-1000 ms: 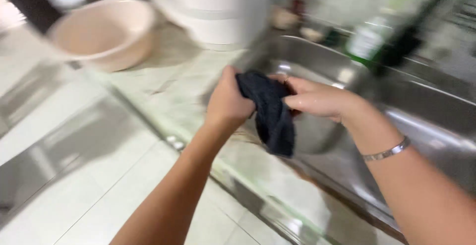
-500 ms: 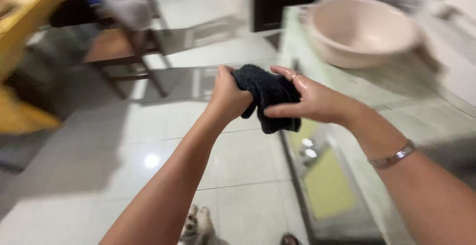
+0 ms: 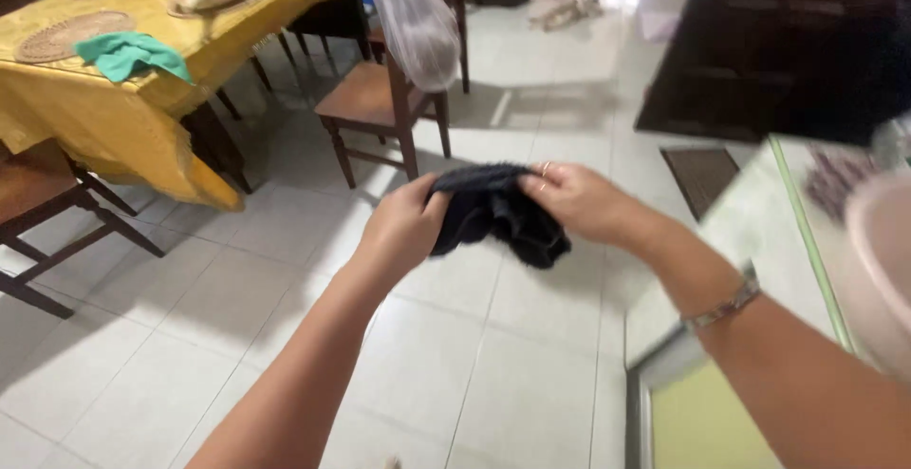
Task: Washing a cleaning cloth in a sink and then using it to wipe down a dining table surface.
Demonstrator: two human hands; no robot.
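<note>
Dark cloth (image 3: 495, 215): held up over floor, stretched left to right between both hands | left hand (image 3: 403, 227): closed on left end | right hand (image 3: 576, 201): pinched right end, equally near | worktop (image 3: 759, 232): at right.

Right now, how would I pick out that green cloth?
Find the long table draped in yellow at the upper left. The green cloth lies crumpled near its front edge, beside a round woven placemat. It is the only green thing there.
</note>
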